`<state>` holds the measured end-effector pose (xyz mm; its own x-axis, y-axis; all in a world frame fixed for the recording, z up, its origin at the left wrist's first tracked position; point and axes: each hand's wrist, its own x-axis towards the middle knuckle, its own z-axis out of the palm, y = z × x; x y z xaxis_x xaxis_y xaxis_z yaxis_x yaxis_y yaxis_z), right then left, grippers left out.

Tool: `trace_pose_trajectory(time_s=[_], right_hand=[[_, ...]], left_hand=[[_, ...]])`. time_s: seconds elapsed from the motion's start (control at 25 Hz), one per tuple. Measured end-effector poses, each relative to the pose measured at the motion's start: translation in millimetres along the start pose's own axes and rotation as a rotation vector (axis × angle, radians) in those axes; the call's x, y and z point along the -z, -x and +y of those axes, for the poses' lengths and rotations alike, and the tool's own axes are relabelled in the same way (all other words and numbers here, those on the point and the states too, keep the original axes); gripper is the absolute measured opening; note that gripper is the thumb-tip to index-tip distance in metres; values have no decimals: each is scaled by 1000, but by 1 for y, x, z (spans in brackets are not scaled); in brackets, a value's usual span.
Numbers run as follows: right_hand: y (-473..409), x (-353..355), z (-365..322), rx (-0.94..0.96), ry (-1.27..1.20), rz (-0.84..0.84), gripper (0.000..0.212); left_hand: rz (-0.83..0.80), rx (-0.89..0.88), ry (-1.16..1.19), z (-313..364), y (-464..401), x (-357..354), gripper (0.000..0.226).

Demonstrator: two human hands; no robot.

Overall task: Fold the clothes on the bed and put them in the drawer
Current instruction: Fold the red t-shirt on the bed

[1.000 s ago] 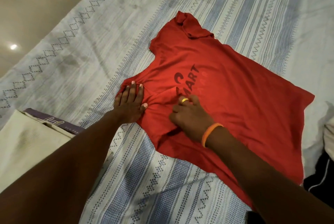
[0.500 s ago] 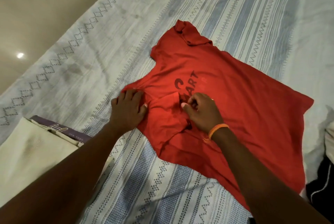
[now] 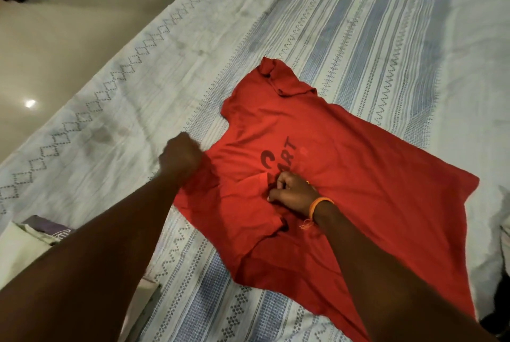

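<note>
The left hand (image 3: 180,158) isn't pressed flat on the red cotton t-shirt (image 3: 345,176) anymore, it's curled up at the shirt's edge and blurry. The right hand (image 3: 292,192) now pinches a folded-over flap, covering more of the dark print.

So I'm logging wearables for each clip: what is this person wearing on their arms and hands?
Both forearms are bare, no sleeves in view. The right wrist carries an orange band with a frayed orange thread hanging from it. The left hand shows nothing worn.

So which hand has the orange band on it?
The right hand, pinching the fold in the middle of the red shirt; its wrist wears the orange band. The left hand, at the shirt's edge, is bare.
</note>
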<state>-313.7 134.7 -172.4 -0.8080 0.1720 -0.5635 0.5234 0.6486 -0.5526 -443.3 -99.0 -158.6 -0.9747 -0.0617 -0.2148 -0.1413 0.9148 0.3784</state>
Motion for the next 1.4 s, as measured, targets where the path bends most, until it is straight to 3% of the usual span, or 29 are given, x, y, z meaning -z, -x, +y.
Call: trace_pose_trajectory(time_s=[0.12,0.2,0.32,0.36,0.52,0.56,0.68,0.76,0.88,0.96,1.04,1.2,1.32,1.4], right_hand=[[-6,2,-1,-32,-36,-22,31],[-9,4,-3,-62,-52,-38,29],[-9,4,-4,-70,-24,-48,23],[-8,7,-7,-60,-1,-65,21],[-16,51,-39,-38,203,-272,22],[-25,65,-49,13,257,-174,27],[-72,98,-80,185,279,437,25],[-108,104,-97,217,457,608,33],[-146,103,-97,156,742,615,29],[-155,103,-88,174,785,611,25],[-155,106,-81,212,747,635,30],[-125,119,-74,391,350,890,25],[-84,106,-38,598,384,796,28],[-67,96,-10,634,440,709,34]], left_hand=[[245,95,-63,32,3,-13,52],[243,52,-30,68,2,-23,82],[-338,32,-75,90,-11,-42,121],[-420,38,-85,90,-19,-42,125],[-547,65,-102,89,-26,-36,130],[-556,74,-101,90,-26,-38,131],[-556,96,-107,91,-28,-40,132],[-576,102,-112,90,-29,-41,128],[-612,87,-125,91,-27,-36,124],[-653,90,-130,92,-28,-36,124],[-685,111,-128,94,-31,-35,124],[-709,122,-136,95,-31,-32,127],[-727,119,-132,97,-31,-29,126],[-737,117,-131,97,-31,-27,126]])
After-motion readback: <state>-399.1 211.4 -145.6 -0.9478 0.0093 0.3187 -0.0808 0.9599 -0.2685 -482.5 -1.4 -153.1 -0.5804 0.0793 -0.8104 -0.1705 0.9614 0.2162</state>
